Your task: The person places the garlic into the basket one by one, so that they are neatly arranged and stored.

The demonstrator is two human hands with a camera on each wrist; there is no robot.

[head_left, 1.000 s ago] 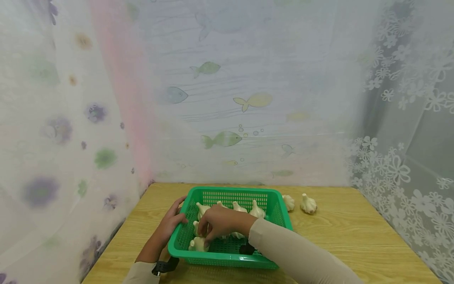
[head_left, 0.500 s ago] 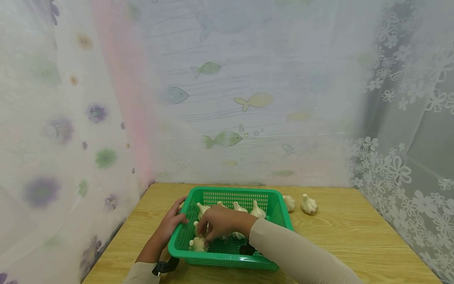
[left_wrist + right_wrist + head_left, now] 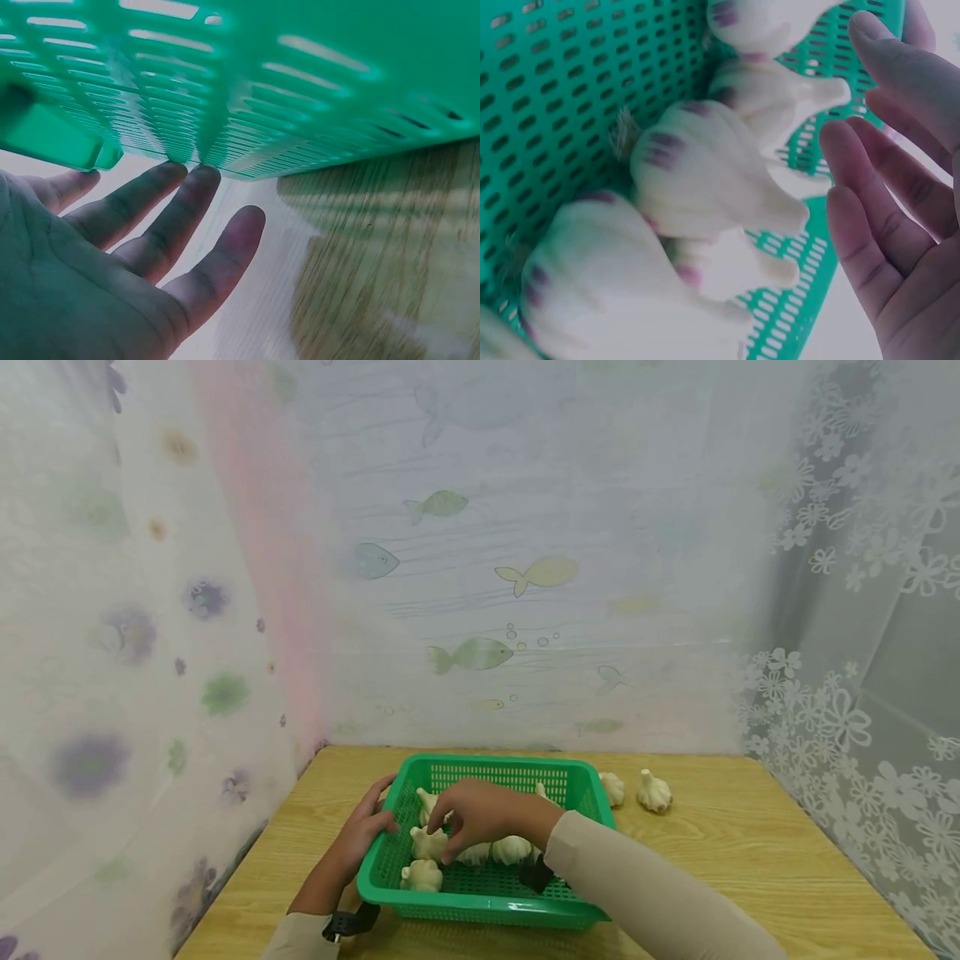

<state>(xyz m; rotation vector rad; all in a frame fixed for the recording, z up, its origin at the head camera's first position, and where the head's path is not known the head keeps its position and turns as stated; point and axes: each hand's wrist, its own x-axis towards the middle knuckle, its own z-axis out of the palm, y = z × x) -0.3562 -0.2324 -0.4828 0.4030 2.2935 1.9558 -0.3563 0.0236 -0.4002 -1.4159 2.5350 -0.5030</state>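
Observation:
A green plastic basket with slotted walls holds several garlic bulbs, among them a front-left bulb and one just behind it. My left hand holds the basket's left side, the thumb over the rim; in the left wrist view its fingers reach along the outer wall. My right hand hovers over the left part of the basket, hiding some bulbs behind it. In the right wrist view its fingers are parted and hold nothing, beside a row of purple-marked garlic bulbs.
Two more garlic bulbs lie on the wooden table right of the basket: one close to its wall, another farther right. Patterned curtains hang behind and at both sides of the table.
My right hand has let go of the garlic bulb at the front left and risen a little, back and to the right. The left hand and basket stay put.

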